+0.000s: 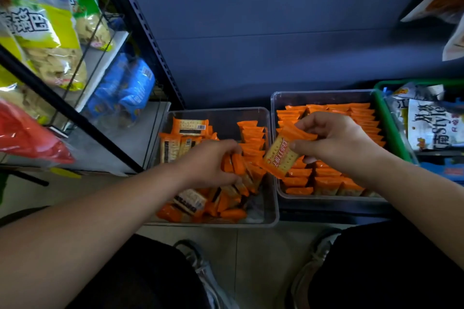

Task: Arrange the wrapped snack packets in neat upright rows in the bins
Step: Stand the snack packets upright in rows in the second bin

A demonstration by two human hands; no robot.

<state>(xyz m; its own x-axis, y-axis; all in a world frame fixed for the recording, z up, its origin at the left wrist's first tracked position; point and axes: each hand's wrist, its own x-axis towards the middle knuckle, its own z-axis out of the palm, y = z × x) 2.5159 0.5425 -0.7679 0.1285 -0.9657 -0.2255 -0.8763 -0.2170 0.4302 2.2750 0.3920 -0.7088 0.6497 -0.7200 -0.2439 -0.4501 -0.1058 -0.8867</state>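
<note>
Here, in the head view, looking down from a crouch, two clear plastic bins sit side by side on the floor. The left bin (pixel 216 110) holds a loose jumble of orange snack packets (pixel 190 200), with a short upright row (pixel 252 133) along its right wall. The right bin (pixel 321 93) is packed with neat upright rows of packets (pixel 361 118).

The left hand (pixel 213 163) reaches into the left bin, its fingers (pixel 229 145) curled round a small bunch of packets (pixel 236 164). The right hand (pixel 334 140) pinches a single packet (pixel 283 155) between thumb and fingers, tilted, above the near-left corner of the right bin.

A green basket (pixel 391 128) of larger bags touches the right bin's far side. A dark metal shelf rack (pixel 140 32) with snack bags stands at left.
</note>
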